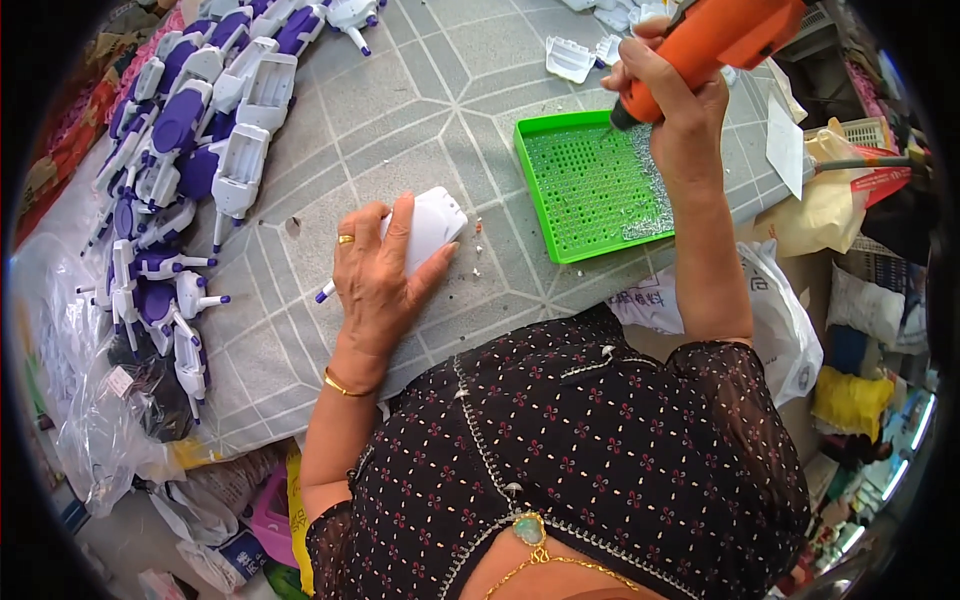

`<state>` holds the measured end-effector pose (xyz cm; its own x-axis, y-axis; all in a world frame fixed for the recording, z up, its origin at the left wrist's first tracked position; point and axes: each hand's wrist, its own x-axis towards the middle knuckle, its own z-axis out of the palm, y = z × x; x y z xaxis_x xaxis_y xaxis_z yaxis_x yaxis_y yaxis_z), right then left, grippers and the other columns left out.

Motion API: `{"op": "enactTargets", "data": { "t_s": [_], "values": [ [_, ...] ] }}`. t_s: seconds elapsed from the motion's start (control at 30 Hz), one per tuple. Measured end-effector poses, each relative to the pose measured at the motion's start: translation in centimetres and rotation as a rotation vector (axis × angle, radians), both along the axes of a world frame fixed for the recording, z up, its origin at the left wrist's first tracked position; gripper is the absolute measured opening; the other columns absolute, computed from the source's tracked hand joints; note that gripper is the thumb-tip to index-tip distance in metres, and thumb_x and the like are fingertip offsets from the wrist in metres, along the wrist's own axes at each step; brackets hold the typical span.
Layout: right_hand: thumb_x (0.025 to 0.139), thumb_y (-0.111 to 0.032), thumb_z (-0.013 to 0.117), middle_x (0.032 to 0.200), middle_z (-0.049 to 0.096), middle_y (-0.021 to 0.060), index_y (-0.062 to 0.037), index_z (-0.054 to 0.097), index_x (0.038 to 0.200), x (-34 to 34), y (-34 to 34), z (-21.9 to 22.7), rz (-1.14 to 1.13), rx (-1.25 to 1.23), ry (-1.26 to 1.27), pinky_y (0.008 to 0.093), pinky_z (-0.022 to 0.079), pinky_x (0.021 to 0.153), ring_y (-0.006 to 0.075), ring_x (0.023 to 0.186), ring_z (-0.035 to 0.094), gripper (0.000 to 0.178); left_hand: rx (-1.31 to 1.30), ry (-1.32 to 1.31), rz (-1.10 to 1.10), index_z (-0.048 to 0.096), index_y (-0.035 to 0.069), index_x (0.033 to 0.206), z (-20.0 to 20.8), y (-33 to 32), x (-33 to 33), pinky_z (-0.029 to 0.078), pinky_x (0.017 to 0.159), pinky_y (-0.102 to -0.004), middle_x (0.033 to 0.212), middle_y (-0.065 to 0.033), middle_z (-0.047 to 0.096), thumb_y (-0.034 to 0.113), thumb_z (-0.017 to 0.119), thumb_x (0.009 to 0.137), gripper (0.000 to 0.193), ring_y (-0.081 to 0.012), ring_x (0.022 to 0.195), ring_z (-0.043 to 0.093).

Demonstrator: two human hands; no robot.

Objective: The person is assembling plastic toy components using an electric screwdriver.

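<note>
Midway Through One Piece, by the Look of It

From where I stand, a shallow green plastic tray (536,190) is the handiest landmark. To its left, the left hand (380,260) curls over a smooth white plastic casing (433,222), fingers on top and thumb along the side, holding it at the grey patterned tabletop (400,120). The right hand (680,110) is wrapped round an orange power driver (725,45), whose black nose (622,118) points down over the tray and its scattered small silver metal bits (648,228), probably screws. I can't tell whether one is on the tip.

That casing seems unfinished to me, since the tool is over the tray and apart from it. Far left of the tray lies a big heap of white-and-purple plastic units (180,120), at least partly assembled; whether finished or waiting, I can't say. Beyond the tray sit loose white plastic shells (570,60), so more work probably remains.
</note>
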<state>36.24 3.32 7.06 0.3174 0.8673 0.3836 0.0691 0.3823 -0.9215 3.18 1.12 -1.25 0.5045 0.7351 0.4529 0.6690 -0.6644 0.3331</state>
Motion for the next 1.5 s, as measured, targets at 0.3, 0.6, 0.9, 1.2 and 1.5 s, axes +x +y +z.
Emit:
{"op": "enactTargets", "data": {
  "t_s": [0.3, 0.6, 0.9, 1.2, 1.5],
  "values": [
    [0.094, -0.007, 0.066, 0.075, 0.055, 0.0028, 0.0019, 0.056, 0.115, -4.1, -2.2, -0.2, 0.06, 0.033, -0.004, 0.0324, 0.05, 0.065, 0.0126, 0.06, 0.054, 0.025, -0.011, -0.004, -0.01, 0.063, 0.002, 0.135, -0.2, 0.2, -0.1, 0.049, 0.091, -0.0449, 0.116, -0.0161, 0.057, 0.04, 0.079, 0.084, 0.065, -0.0347, 0.109, 0.055],
    [0.095, -0.009, 0.066, 0.072, 0.052, 0.0015, -0.0027, 0.055, 0.103, -4.0, -1.5, -2.5, 0.039, -0.005, 0.016, 0.0324, 0.049, 0.064, 0.0119, 0.059, 0.052, 0.015, -0.032, -0.044, -0.014, 0.071, 0.006, 0.127, -0.3, 0.5, 0.0, 0.051, 0.091, -0.0432, 0.122, -0.017, 0.059, 0.038, 0.081, 0.083, 0.055, -0.034, 0.11, 0.058],
    [0.095, -0.009, 0.066, 0.073, 0.053, 0.0015, -0.0035, 0.055, 0.099, -3.8, -1.4, -3.5, 0.053, 0.004, 0.047, 0.0327, 0.049, 0.064, 0.0117, 0.06, 0.052, 0.013, -0.03, -0.035, -0.028, 0.072, 0.005, 0.126, -0.3, 0.7, 0.0, 0.051, 0.092, -0.0429, 0.117, -0.0135, 0.061, 0.036, 0.083, 0.081, 0.056, -0.033, 0.107, 0.058],
    [0.094, -0.007, 0.065, 0.075, 0.052, 0.0029, -0.0038, 0.055, 0.093, -3.5, -1.3, -3.5, 0.081, 0.05, 0.05, 0.033, 0.049, 0.062, 0.0122, 0.059, 0.052, 0.01, -0.03, -0.035, -0.027, 0.072, 0.006, 0.125, -0.1, 0.8, 0.1, 0.051, 0.092, -0.0431, 0.115, -0.0119, 0.062, 0.035, 0.084, 0.079, 0.056, -0.0324, 0.106, 0.058],
    [0.096, -0.005, 0.06, 0.073, 0.049, 0.0027, -0.0051, 0.054, 0.104, -2.8, -1.1, -3.5, 0.193, 0.099, 0.107, 0.034, 0.047, 0.063, 0.0137, 0.059, 0.05, 0.011, -0.014, -0.039, -0.048, 0.073, 0.006, 0.124, -0.1, 1.0, 0.0, 0.051, 0.09, -0.043, 0.113, -0.0121, 0.062, 0.035, 0.085, 0.077, 0.056, -0.0323, 0.104, 0.058]
  ]
}}
